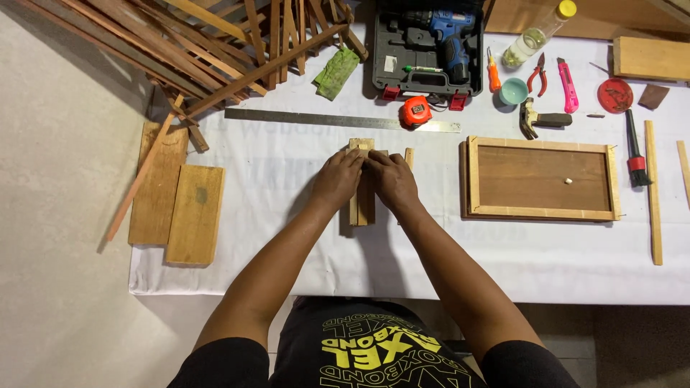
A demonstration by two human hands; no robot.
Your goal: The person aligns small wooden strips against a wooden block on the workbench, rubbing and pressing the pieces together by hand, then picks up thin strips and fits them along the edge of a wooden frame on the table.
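Both hands, left hand [336, 179] and right hand [392, 181], are pressing flat, fingers closed, on short wooden strips [361, 208], seemingly aligning them. Next they need evening at the far ends, left of the framed wooden panel [540, 179]

We see a work table [402, 266] covered with a white cloth [287, 259] that hangs over its near edge. To the left of the hands, a pale grey floor [57, 237] runs along the table. Below the right forearm, the floor [632, 345] is darker brown. Lighting is even, with soft shadows under the forearms.
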